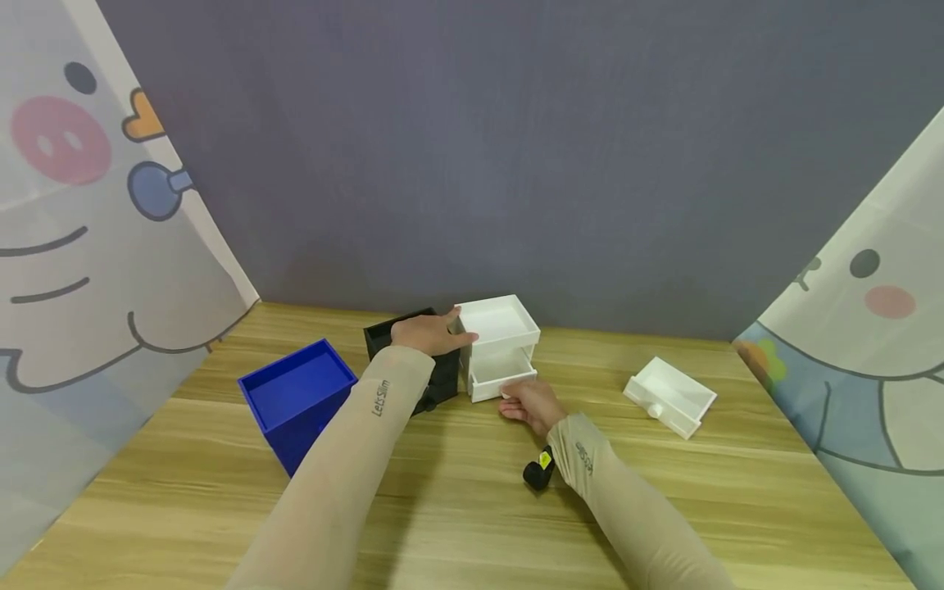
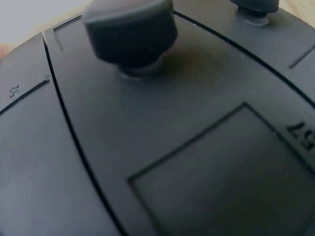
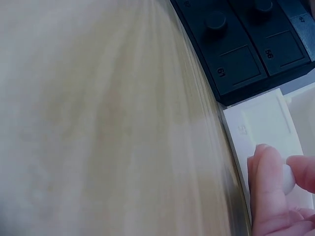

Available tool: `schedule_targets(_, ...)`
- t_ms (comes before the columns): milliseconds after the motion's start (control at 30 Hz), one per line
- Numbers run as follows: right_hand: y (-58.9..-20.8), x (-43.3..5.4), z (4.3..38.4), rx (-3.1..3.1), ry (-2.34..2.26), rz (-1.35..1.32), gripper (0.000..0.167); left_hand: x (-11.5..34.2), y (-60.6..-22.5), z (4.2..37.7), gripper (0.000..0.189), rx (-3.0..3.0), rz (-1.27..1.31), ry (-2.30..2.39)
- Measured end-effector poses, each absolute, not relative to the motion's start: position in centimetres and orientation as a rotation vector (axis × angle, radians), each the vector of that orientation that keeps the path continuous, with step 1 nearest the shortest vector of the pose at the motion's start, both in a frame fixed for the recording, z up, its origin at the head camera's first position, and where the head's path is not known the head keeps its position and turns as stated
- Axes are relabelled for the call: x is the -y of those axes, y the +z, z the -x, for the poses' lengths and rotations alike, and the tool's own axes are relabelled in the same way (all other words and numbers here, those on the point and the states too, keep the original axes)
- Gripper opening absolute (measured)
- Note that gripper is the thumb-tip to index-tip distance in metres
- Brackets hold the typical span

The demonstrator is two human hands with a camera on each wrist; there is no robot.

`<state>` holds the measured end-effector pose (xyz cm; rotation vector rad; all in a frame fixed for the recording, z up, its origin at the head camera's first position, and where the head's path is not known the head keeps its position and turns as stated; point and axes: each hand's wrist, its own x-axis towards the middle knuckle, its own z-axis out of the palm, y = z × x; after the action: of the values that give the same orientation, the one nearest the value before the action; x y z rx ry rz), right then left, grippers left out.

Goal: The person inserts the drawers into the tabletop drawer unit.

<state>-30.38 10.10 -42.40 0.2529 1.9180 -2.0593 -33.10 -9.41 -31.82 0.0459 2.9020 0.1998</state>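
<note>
In the head view a small white drawer cabinet [image 1: 503, 321] with a tray-like top stands at the back. Its lower drawer [image 1: 501, 369] is pulled partly out, below an open slot. My right hand [image 1: 533, 404] pinches this drawer's round white knob [image 3: 288, 179] between thumb and finger. My left hand [image 1: 429, 333] touches the white cabinet's left edge, thumb and a finger spread along it; its other fingers are hidden. Under the left hand stands a black drawer cabinet [image 1: 445, 378], with knobs [image 2: 135, 42] and numbered fronts close in the left wrist view.
Left of the black cabinet is a blue cabinet [image 1: 298, 389], partly covered by my left sleeve. A loose white drawer [image 1: 673, 395] with a knob lies to the right on the wooden table [image 1: 472, 508]. A black device [image 1: 538, 473] shows beside my right wrist. A grey wall rises behind.
</note>
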Motion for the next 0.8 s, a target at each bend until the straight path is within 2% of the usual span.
schedule_targets(800,-42.9,-9.3,32.0,-1.929,-2.083,-0.265,0.015,9.3,-31.4,32.0,0.078,-2.923,-0.080,0.227)
